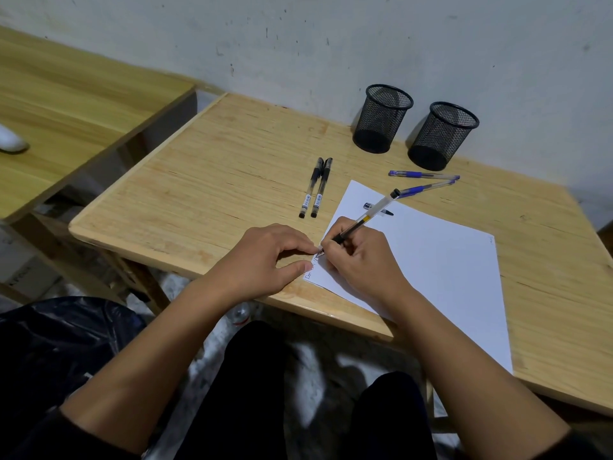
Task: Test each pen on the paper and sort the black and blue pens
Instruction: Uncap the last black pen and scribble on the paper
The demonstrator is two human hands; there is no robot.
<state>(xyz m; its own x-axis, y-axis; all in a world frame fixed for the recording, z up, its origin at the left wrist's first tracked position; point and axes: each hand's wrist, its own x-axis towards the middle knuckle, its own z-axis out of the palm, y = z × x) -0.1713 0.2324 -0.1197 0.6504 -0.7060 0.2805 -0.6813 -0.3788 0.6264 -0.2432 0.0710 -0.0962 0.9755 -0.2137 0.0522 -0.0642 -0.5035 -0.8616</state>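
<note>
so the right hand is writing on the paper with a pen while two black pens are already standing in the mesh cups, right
Not quite. The two black pens lie flat on the table, side by side, left of the paper; both mesh cups look empty. The head view shows the right hand writing with a pen.

The right hand [356,260] hides part of the paper [431,260] and the writing beside the held pen [365,217]. A pen cap [378,209] behind that pen is partly covered. The white object [11,139] at far left is cut off.
</note>
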